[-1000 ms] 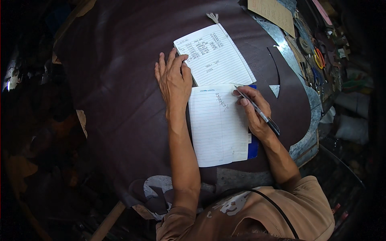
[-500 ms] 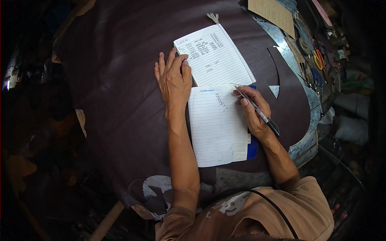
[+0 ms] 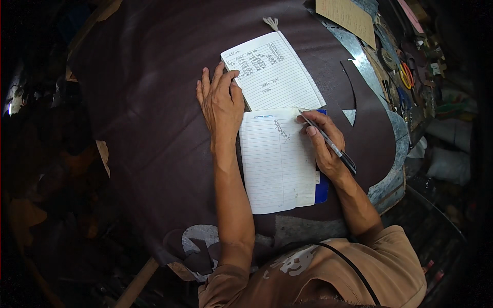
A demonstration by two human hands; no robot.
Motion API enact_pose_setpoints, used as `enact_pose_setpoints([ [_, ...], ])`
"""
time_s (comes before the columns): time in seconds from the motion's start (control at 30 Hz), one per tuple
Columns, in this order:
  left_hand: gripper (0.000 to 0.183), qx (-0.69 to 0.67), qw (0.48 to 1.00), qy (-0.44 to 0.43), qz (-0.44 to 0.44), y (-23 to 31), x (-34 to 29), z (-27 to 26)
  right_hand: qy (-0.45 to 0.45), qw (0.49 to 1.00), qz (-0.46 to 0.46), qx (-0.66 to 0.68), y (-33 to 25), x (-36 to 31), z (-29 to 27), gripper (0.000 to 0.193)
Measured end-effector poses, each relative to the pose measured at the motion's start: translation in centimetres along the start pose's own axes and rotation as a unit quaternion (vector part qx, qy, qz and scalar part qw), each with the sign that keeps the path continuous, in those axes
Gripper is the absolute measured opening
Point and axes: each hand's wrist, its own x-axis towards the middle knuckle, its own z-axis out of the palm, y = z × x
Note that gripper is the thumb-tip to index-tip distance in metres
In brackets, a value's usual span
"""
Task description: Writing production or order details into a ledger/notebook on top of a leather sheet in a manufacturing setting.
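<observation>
An open lined notebook (image 3: 275, 169) lies on a large sheet of dark brown leather (image 3: 154, 128), with handwriting on its far page and a few lines on the near one. Flat at the notebook's left edge rests my left hand (image 3: 222, 102), fingers spread, fingertips beside the far page. My right hand (image 3: 327, 141) grips a pen (image 3: 331, 142) between thumb and fingers, over the right edge of the near page. The pen's tip points up and left, near the fold; whether it touches paper I cannot tell. A blue cover (image 3: 321, 191) shows under the right edge.
Beyond the leather's right edge runs a grey metal surface (image 3: 398, 131). Orange-handled scissors (image 3: 407, 76), a roll of tape (image 3: 387, 59) and other tools crowd the far right, below a brown card (image 3: 346, 21). Leather offcuts (image 3: 192, 244) lie at the near left.
Hardly anything differs. The whole scene sits very slightly shifted to the left; both hands and the pen keep their places relative to the notebook.
</observation>
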Motion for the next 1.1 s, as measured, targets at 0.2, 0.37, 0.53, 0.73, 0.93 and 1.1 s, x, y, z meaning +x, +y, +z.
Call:
enact_pose_setpoints([
  [0.2, 0.027, 0.0, 1.0, -0.002, 0.002, -0.07, 0.0, 0.04, -0.003, 1.0, 0.011, -0.011, 0.11, -0.07, -0.12, 0.031],
  [0.37, 0.027, -0.002, 1.0, -0.002, 0.003, -0.03, 0.01, -0.03, 0.003, 1.0, 0.001, 0.001, 0.14, -0.04, 0.05, 0.031],
  [0.53, 0.027, -0.004, 1.0, 0.001, 0.001, -0.12, 0.01, 0.05, 0.0, 1.0, 0.005, -0.008, 0.07, -0.04, -0.01, 0.031],
  [0.73, 0.026, -0.009, 1.0, -0.001, -0.006, 0.2, 0.06, -0.13, 0.002, 1.0, -0.002, -0.002, 0.24, -0.04, -0.01, 0.031],
  [0.93, 0.028, -0.005, 1.0, 0.003, -0.001, 0.1, 0.08, -0.05, -0.002, 1.0, 0.003, 0.0, 0.26, -0.02, -0.06, 0.03],
  [1.1, 0.027, -0.001, 1.0, 0.003, -0.004, -0.01, -0.03, 0.04, -0.007, 1.0, 0.01, -0.003, 0.19, -0.01, -0.04, 0.03],
])
